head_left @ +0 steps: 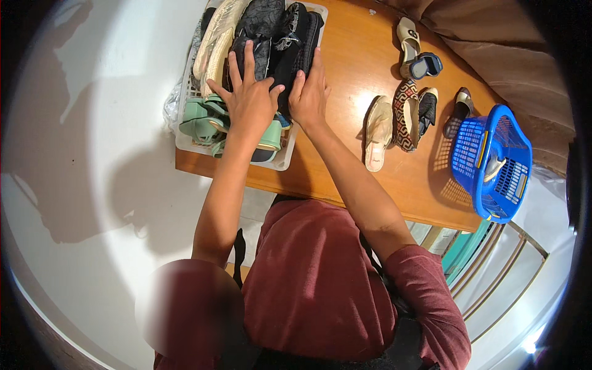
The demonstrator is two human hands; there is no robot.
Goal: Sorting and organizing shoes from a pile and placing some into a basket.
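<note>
A white plastic basket [287, 154] at the table's left end is packed with footwear. My left hand [251, 102] lies palm down over it, fingers spread, its fingertips against a black quilted shoe [259, 21]. Under and beside that hand are green heeled sandals [200, 126], partly covered by my wrist. My right hand [310, 102] rests along the basket's right side with fingers stretched and thumb apart, next to a black shoe [307, 46]. Cream woven shoes [219, 40] stand to the left of the black ones.
Several loose shoes lie right on the wooden table [345, 61]: a patterned flat [405, 117], a beige slip-on [377, 132], a cream sandal [408, 37]. A blue basket [472, 154] with a pale shoe inside tilts at the right edge. Brown fabric [493, 43] hangs behind.
</note>
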